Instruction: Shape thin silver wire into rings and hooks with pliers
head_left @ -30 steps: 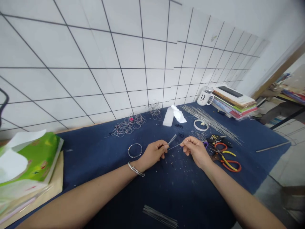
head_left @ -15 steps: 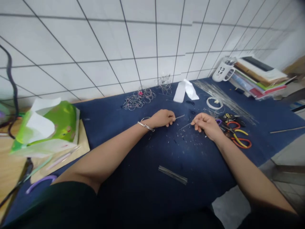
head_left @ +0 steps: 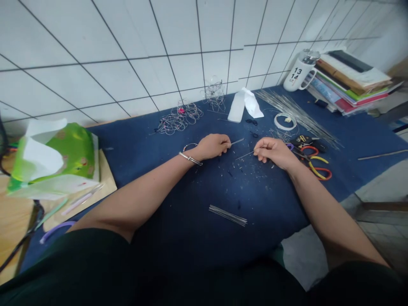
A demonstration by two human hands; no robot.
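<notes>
- A tiled wall (head_left: 127,36) rises behind the table, its white squares divided by dark lines that slant through the view.
- The table (head_left: 143,146) runs along the foot of this wall, covered in dark blue cloth.
- At the left edge, a pale wooden surface (head_left: 12,225) shows its grain.
- Lower right, a light tiled floor (head_left: 378,242) lies beneath a brown bar (head_left: 382,206), too blurred to identify.
- The light is soft and greyish, brightening patches of the tiles.
</notes>
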